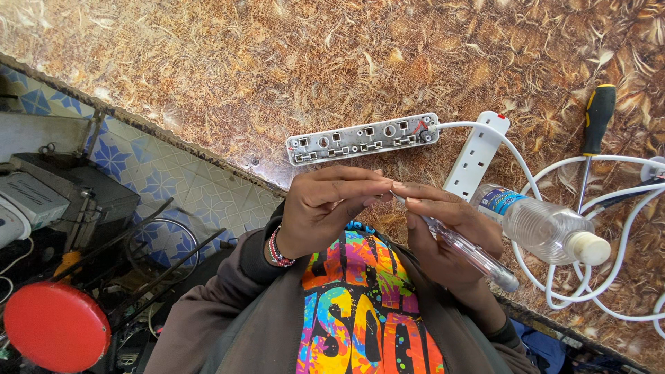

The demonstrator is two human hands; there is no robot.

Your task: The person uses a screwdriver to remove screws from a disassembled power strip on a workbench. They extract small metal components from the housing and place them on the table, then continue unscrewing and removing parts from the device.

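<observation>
Head view: clear plastic bottle point(547, 228) lying on its side at right, white cap pointing right, blue label band near its base end, print too small to tell. Opened power strip base point(362, 138), grey-white, long, lies flat mid-table with contacts and small red bits showing; white cable point(526, 166) leaves its right end and loops in coils at far right. White strip cover point(476, 154) lies tilted just right of the base, one end close to the bottle. Yellow-and-black-handled screwdriver point(594, 131) lies upper right, shaft across the cable loops. Surface is a table point(208, 62) with mottled brown-gold fibrous pattern, dark edge running diagonally. Below the edge at left: floor point(166, 187) with blue-and-white patterned tiles, a red round stool seat point(55, 327), grey equipment boxes point(41, 201), dark rods and wires, cluttered. Person wears a brown jacket over a bright multicolour print shirt, beaded bracelet point(278, 251) on left wrist. Left hand point(322, 211) curled, fingertips pressed together pinching something tiny at the tool tip; what it is cannot tell. Right hand point(447, 239) closed around a clear-handled tester screwdriver point(464, 249), thumb and forefinger pinching near its metal tip, handle running down-right out of the palm. Both hands meet fingertip to fingertip over the table edge, just below the strip base, not touching it.
</observation>
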